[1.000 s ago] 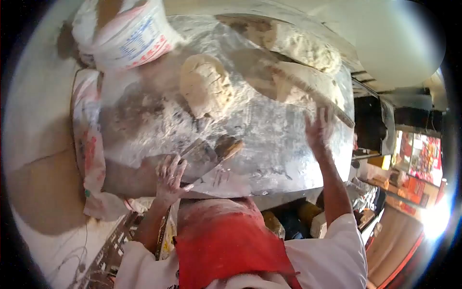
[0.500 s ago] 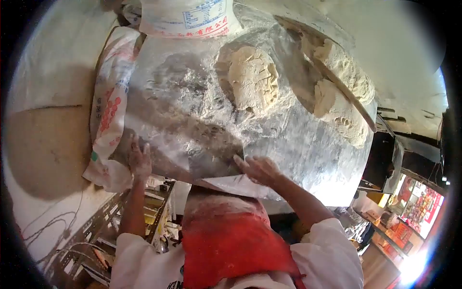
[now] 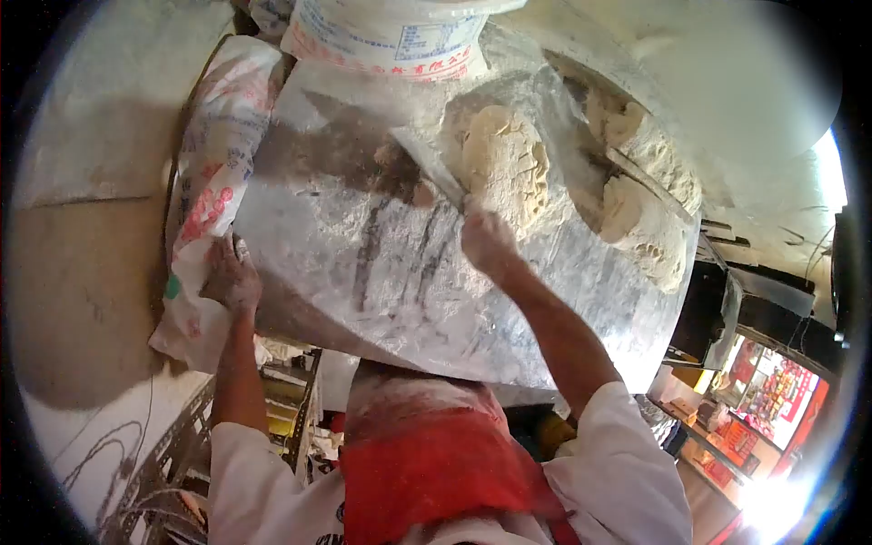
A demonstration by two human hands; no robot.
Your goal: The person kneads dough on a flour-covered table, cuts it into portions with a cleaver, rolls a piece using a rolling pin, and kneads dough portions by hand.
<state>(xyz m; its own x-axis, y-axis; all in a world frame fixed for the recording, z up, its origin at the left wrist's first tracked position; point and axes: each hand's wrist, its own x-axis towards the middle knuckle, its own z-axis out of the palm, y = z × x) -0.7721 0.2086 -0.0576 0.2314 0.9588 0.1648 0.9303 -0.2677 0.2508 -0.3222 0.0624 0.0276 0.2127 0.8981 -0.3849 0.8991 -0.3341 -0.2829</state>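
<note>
My right hand (image 3: 490, 241) is closed around the near end of a flat metal scraper (image 3: 431, 168), whose blade slants up and left over the floured metal worktop (image 3: 300, 213). Just right of the blade lies a cracked, pale mound of dough (image 3: 507, 168). A small dough-like lump (image 3: 424, 193) sits below the blade. My left hand (image 3: 237, 275) lies at the worktop's left edge beside a printed flour sack (image 3: 211, 204), fingers extended and somewhat apart. Whether it presses on the sack or only the edge, I cannot tell.
A larger printed sack (image 3: 386, 41) stands at the back of the worktop. More dough (image 3: 643, 222) lies at the right, with a wooden stick (image 3: 647, 182) across it. Shelving (image 3: 286, 386) is below on the left. A red apron (image 3: 436, 454) covers my front.
My right hand has moved up and away from the near edge with the scraper, toward the dough mound. Dark streaks now run through the flour. My left hand has shifted slightly left.
</note>
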